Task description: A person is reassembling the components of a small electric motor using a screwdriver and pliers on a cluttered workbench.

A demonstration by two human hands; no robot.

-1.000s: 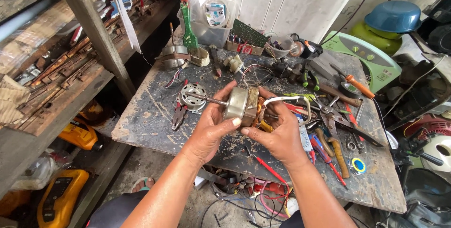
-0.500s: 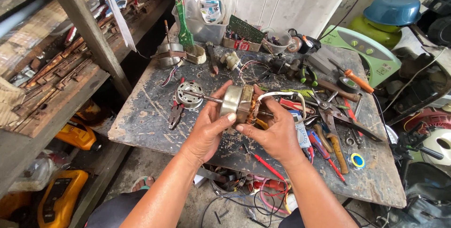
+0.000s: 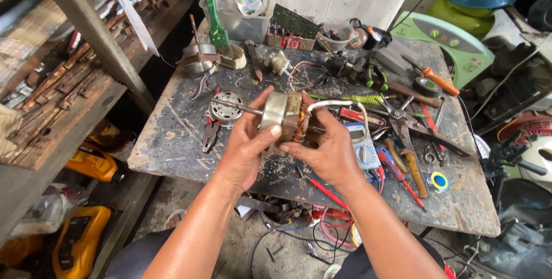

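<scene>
I hold a small electric motor (image 3: 283, 113) above the front of a worn dark workbench (image 3: 172, 141). It has a metal housing, copper windings and a thin shaft sticking out to the left. My left hand (image 3: 247, 147) grips the housing from below and the left, thumb on its face. My right hand (image 3: 325, 149) holds the winding end, fingers curled around it. A white wire loops from the motor over my right hand.
A round motor end cap (image 3: 226, 106) and red-handled pliers (image 3: 210, 132) lie left of my hands. Screwdrivers, cutters, a multimeter (image 3: 359, 147) and a yellow tape roll (image 3: 439, 181) crowd the right side. Plastic tubs stand at the back. Rusty shelving (image 3: 69, 95) runs along the left.
Both hands have kept their grip on the motor and shifted it slightly. The view has moved a little relative to the bench.
</scene>
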